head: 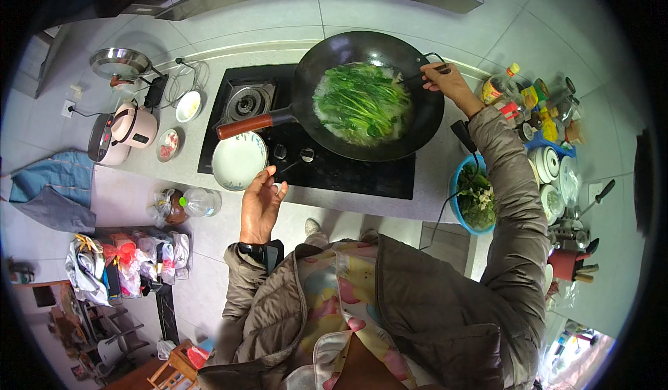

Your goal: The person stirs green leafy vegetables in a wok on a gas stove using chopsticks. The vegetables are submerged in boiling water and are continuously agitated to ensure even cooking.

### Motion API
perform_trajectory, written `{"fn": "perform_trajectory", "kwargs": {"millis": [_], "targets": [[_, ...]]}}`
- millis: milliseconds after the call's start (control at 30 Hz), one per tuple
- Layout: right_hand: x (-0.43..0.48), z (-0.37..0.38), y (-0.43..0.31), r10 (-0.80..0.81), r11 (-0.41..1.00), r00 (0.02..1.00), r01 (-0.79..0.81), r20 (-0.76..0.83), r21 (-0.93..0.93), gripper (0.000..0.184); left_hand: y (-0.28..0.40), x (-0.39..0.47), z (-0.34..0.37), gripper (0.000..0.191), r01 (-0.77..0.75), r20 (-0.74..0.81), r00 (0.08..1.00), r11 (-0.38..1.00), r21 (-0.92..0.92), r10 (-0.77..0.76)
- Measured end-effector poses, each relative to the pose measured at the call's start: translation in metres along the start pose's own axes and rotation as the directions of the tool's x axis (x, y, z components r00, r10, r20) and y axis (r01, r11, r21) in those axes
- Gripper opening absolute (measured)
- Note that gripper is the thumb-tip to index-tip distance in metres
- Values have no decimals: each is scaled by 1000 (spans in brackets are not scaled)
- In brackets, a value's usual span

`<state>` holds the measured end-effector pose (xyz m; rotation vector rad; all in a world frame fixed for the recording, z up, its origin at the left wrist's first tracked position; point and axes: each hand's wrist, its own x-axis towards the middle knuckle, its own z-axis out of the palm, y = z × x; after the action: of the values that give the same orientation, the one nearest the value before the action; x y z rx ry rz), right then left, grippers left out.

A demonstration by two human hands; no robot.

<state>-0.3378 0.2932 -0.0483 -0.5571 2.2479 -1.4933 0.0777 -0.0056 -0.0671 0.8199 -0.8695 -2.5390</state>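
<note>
A black wok (pixel 309 98) with a wooden handle (pixel 245 126) sits on the right side of the black gas hob (pixel 365 178). Long leafy greens (pixel 360 103) lie in bubbling liquid inside it. At the wok's right rim, my right hand (pixel 443 81) grips a dark-handled cooking utensil (pixel 442 68); its far end is hidden among the greens. My left hand (pixel 262 202) is held in front of the hob, palm up, fingers apart and nothing in it. Its fingertips are close to a white dish (pixel 239 161) under the wok handle; whether they touch cannot be told.
Left on the counter are a small bowl of meat (pixel 168 146), a white bowl of chopped pieces (pixel 188 106) and a pink rice cooker (pixel 138 126). To the right stand a blue basin of leaves (pixel 477 194), several bottles (pixel 496 87) and a red knife block (pixel 564 265).
</note>
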Motion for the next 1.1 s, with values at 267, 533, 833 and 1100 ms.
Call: {"fn": "perform_trajectory", "kwargs": {"millis": [267,533,833,1100], "targets": [[15,-29,-15,77,988,996,-71,-39,140,30,-1,-1,4,14,-3,13,1000,1000,20,3],[71,-39,-9,163,977,983,-149,-87,152,26,-1,-1,-9,16,1,-32,999,1000,8,-1],[109,14,10,356,916,926,-372,124,151,24,-1,-4,-16,16,-9,-134,991,1000,-19,7],[114,23,17,389,870,893,-437,226,229,28,-2,-3,-22,15,1,-184,983,999,-52,-11]]}}
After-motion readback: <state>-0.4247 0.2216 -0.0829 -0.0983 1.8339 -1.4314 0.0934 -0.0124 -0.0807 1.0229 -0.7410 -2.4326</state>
